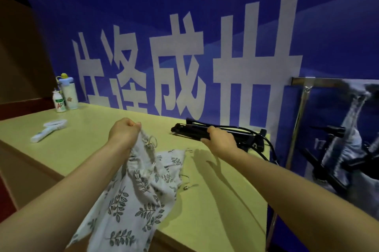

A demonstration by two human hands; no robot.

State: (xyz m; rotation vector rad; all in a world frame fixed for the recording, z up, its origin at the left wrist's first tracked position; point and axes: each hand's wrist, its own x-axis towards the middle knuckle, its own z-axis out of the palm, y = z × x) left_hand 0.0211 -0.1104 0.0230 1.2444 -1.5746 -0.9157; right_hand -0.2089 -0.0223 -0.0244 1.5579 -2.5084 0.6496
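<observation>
My left hand (pixel 125 132) pinches the top edge of a white cloth bag with a leaf print (pixel 135 188) and holds it up off the table; its drawstring loops hang just below my fingers. My right hand (pixel 220 139) grips a black pump-like tool (pixel 190 128) that lies along the back of the pale yellow table (pixel 215 210). A black hose (pixel 268 145) runs from the tool over the table's right edge. A small metal valve piece (pixel 189 186) lies on the table beside the bag.
At the far left corner stand a white bottle with a blue lid (pixel 68 93) and a small drink bottle (pixel 59 103). A white handled brush-like item (pixel 48 129) lies left of my hands. A blue banner wall (pixel 184 46) rises behind the table.
</observation>
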